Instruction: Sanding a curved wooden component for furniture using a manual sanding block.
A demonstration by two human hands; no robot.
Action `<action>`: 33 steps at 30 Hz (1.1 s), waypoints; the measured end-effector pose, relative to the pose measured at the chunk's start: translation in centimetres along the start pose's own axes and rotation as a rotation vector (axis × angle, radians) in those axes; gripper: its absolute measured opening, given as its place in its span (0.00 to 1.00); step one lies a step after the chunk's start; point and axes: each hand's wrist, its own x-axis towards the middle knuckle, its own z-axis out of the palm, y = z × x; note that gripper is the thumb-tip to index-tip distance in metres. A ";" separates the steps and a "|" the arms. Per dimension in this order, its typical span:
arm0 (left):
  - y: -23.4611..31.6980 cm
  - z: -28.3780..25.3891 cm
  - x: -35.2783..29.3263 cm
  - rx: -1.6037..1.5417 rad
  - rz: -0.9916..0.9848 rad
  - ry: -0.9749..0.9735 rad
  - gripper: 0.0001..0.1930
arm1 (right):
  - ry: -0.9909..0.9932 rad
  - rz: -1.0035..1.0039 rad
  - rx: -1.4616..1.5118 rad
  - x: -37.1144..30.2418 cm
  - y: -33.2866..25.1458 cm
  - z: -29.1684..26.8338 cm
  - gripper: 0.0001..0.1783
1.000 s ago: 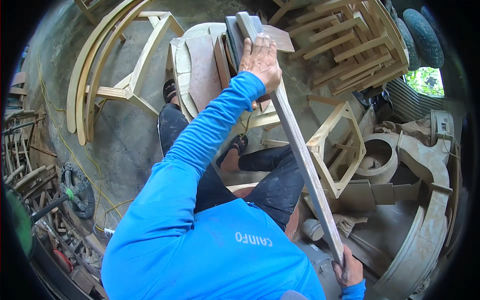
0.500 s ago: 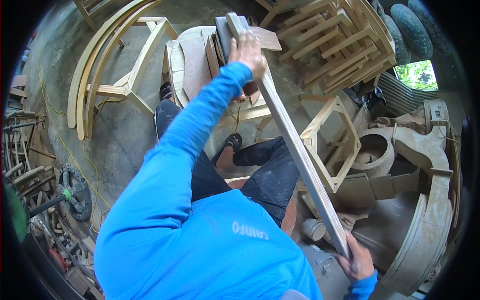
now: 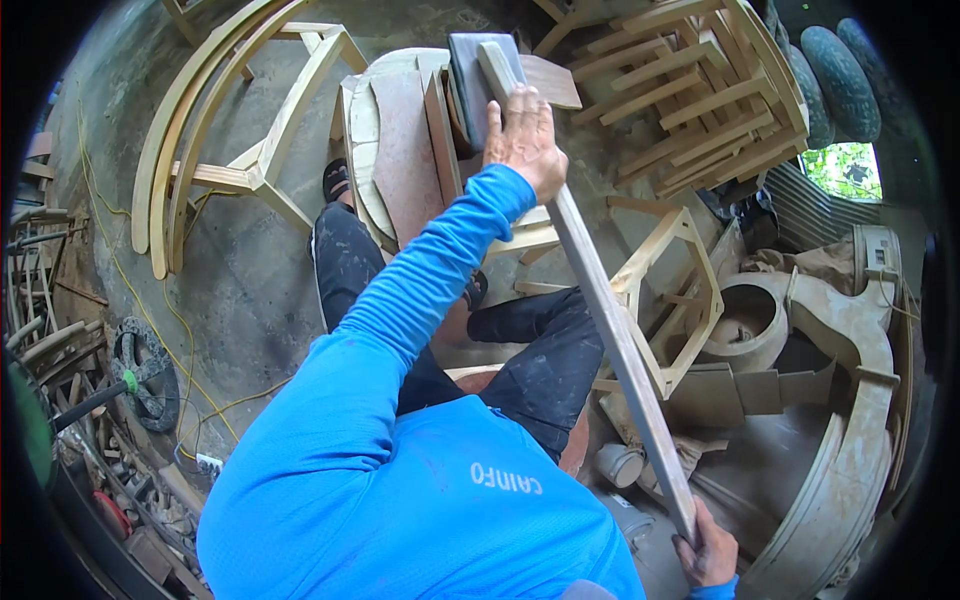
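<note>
A long, straight wooden bar (image 3: 618,335) runs slantwise from the far middle to the near right. My left hand (image 3: 527,140) lies over its far part from above, thumb on one side and fingers on the other, so it is closed round the bar. At the near end my right hand (image 3: 710,550) grips it, fingers wrapped around. The bar's far tip rests against a grey, flat-faced block (image 3: 470,85), perhaps a sanding surface. This block stands on a wooden bench (image 3: 365,150) beside upright thin boards (image 3: 440,125). My left hand hides part of the block's near side.
Curved wooden strips (image 3: 160,160) lean on a wooden frame (image 3: 290,120) at left. Stacked frames (image 3: 700,90) stand far right, above a six-sided frame (image 3: 665,300). A dusty machine (image 3: 870,340) fills the right. A yellow cord (image 3: 215,410) crosses the floor; scrap wood (image 3: 60,340) lies left.
Both hands remain on the bar. My left hand has shifted right and nearer, and more of the bar's far tip and the grey block shows. The view has moved slightly.
</note>
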 end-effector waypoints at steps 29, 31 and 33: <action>-10.5 -1.6 16.2 0.283 -0.039 0.016 0.39 | 0.151 -0.361 0.175 15.7 -8.1 4.7 0.43; -7.9 -0.4 11.1 0.280 -0.030 -0.032 0.39 | 0.041 -0.290 0.199 11.5 -4.4 3.6 0.44; -2.9 -0.6 5.2 0.179 -0.011 -0.116 0.38 | -0.022 -0.203 0.203 6.4 -0.8 2.5 0.44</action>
